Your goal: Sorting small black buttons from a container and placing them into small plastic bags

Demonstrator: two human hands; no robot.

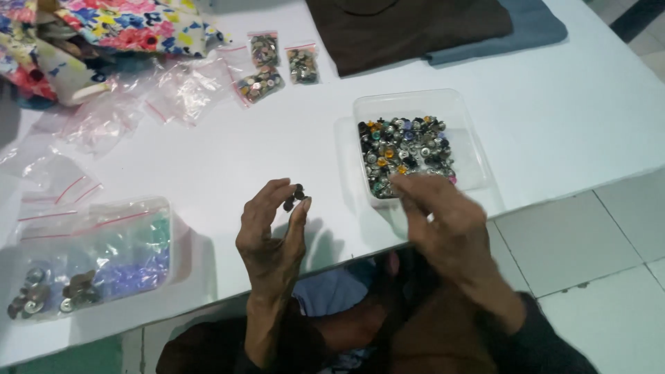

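Observation:
My left hand is raised over the white table and pinches a few small dark buttons between thumb and fingertips. My right hand is blurred at the near edge of a clear plastic tray. That tray is full of mixed metal and coloured buttons. The right fingers are curled together; whether they hold a button cannot be seen.
A clear bag with buttons and coloured pieces lies at the left. Several empty and filled small zip bags sit at the back. Floral fabric is at the far left, brown and blue cloth at the back right. Tiled floor lies right.

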